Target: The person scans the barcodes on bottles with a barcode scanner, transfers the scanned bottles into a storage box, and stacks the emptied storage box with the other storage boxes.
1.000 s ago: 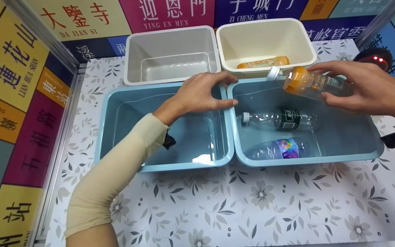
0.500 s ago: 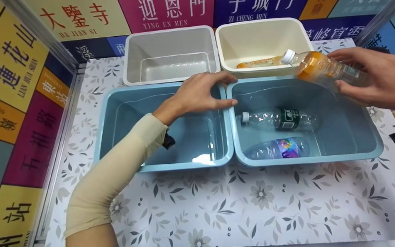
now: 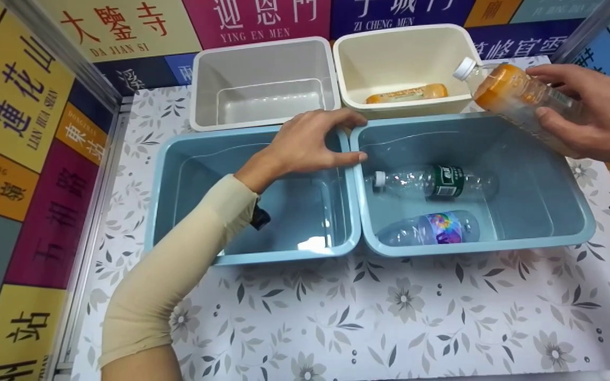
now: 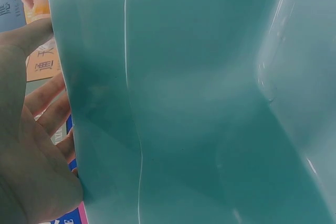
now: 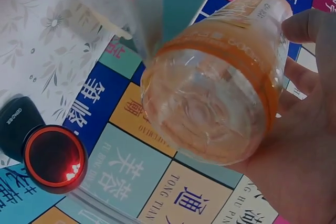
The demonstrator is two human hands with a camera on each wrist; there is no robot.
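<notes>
The left forearm, in a beige sleeve point(image 3: 194, 254), slants up from the lower left across the left blue bin point(image 3: 284, 258), elbow bent. Its left hand point(image 3: 310, 138) arches palm-down where that bin's rim meets the rim of the right blue bin point(image 3: 474, 246), thumb and fingers spread apart, tips touching the edges, holding nothing up. The right forearm enters from the right edge, and the right hand point(image 3: 596, 116) grips an orange-labelled bottle point(image 3: 506, 87) around its lower half, thumb on the near side, fingers round the far side. The bottle is tilted, white cap pointing up and left, above the back right part of the right blue bin. Inside that bin, a green-labelled bottle point(image 3: 448, 182) and a bottle with a multicoloured label point(image 3: 442, 228) lie on their sides, well below the raised right hand. The bins stand on a flower-patterned worktop point(image 3: 400, 338).
</notes>
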